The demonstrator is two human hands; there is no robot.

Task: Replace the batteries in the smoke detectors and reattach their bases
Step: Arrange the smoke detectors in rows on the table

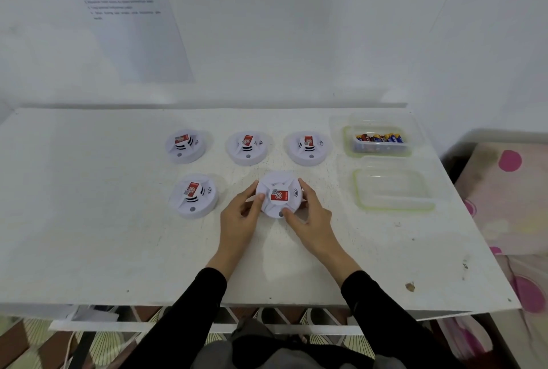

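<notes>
Several round white smoke detectors with red labels lie on the white table (pixel 89 235). Three form a back row: left detector (pixel 185 146), middle detector (pixel 247 147), right detector (pixel 308 147). A fourth detector (pixel 194 195) sits front left. The front middle detector (pixel 278 195) is gripped from both sides: my left hand (pixel 241 214) on its left rim, my right hand (pixel 308 214) on its right and front rim. A clear container (pixel 378 149) at the back right holds several batteries (pixel 381 138).
A second clear container with a green rim (pixel 394 205), with nothing in it, stands in front of the battery box. A printed sheet (pixel 124 12) hangs on the wall. A pink patterned cloth (pixel 510 205) lies past the table's right edge.
</notes>
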